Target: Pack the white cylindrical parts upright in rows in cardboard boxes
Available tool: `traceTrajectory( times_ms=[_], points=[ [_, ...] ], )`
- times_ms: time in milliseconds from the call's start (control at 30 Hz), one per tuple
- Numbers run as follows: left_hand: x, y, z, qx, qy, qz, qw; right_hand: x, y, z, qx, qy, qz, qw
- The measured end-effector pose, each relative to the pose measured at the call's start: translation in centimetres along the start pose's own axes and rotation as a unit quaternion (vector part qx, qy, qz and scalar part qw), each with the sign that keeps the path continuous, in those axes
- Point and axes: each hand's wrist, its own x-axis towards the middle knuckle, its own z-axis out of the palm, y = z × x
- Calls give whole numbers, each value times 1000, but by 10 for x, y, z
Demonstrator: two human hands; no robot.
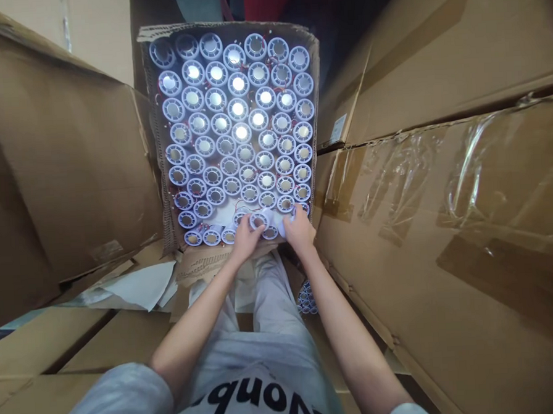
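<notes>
An open cardboard box holds rows of white round lamp housings, each with a slotted rim and a shiny disc, and thin red wires between some of them. At the near side of the box, my left hand is closed with thumb and fingers on one white lamp housing, which stands disc up. To its right, my right hand is curled around another white lamp housing, mostly hidden by the fingers. Its fingertips are close to a housing at the box's right wall.
Tall cardboard cartons with clear tape rise on the right, and more cartons stand on the left. White sheets lie at the lower left. Below my right forearm, more of the round parts show lower down.
</notes>
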Motion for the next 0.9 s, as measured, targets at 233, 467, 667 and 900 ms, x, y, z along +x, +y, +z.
traceTrajectory(
  times_ms=[233,467,667,900],
  points=[
    [-17,7,-57,-237,-70,-66,967,32,-22,24,-31,42,16,999],
    [-12,13,-51,-268,-27,-133,954,13,-7,40,-106,97,-53,988],
    [-1,16,-33,-256,-23,-142,956,11,0,53,-141,37,-92,985],
    [13,14,-28,-97,20,-119,988,11,8,48,-55,45,-78,994]
  ],
)
